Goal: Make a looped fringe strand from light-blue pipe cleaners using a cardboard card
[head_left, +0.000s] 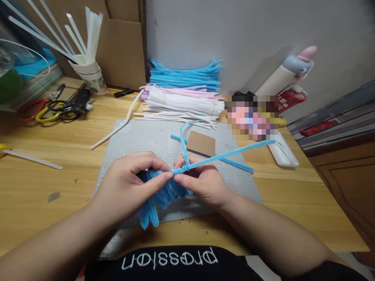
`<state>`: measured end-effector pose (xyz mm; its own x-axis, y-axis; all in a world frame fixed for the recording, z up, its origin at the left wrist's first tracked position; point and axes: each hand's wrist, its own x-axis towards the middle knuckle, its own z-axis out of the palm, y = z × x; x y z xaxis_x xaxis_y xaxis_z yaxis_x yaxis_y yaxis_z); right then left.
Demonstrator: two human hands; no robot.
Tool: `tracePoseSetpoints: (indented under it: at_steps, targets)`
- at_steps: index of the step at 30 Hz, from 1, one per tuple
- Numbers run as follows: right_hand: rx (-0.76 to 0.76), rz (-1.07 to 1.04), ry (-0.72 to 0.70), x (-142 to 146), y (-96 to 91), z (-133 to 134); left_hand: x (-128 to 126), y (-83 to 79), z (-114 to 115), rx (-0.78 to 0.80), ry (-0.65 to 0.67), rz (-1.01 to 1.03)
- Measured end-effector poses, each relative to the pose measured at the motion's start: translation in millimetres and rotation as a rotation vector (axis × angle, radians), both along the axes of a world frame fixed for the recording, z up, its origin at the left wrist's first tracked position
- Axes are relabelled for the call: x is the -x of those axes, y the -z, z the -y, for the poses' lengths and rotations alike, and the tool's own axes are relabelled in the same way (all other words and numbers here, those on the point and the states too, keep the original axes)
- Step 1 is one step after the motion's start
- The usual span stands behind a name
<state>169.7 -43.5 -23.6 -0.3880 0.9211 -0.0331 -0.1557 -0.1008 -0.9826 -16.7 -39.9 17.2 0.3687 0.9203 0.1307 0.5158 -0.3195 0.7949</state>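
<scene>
Blue pipe-cleaner piece is held above the cutting mat, its loops hanging down; left hand and right hand pinch its coiled joint between thumbs and fingers; the step in hand appears to be wrapping or tightening this joint; the next move likely calls for a steady left pinch while the long free stem is guided round.

From my head, a single camera is facing forward and down, looking over the near edge of the tabletop toward the wall behind its far edge, viewing my left hand and my right hand from close by
</scene>
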Motion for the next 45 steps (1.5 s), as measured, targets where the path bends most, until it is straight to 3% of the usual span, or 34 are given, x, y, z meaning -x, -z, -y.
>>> tracePoseSetpoints:
  at_steps: [6, 18, 29, 33, 40, 45]
  targets:
    - [-0.062, 0.008, 0.013, -0.7, 2.4, -0.9, 0.5, 1.3, 0.0, 0.008, 0.015, 0.015]
    - [0.071, -0.033, 0.034, 0.7, 3.5, 0.3, 1.2, 1.9, -0.3, 0.018, 0.019, 0.023]
    - [-0.011, -0.056, 0.048, 0.4, 5.1, -2.7, 4.4, 3.2, -1.4, -0.025, -0.012, 0.005]
    - [-0.077, 0.025, 0.052, -1.7, 6.2, -1.1, 3.4, 1.7, -1.4, -0.042, -0.022, -0.002]
    - [-0.06, 0.1, 0.1, -2.0, 8.0, 0.0, 2.0, 3.2, -2.0, -0.039, -0.016, -0.007]
    - [-0.035, -0.051, 0.146, -0.2, 7.7, -3.1, 3.1, 2.6, -3.4, 0.001, -0.059, -0.037]
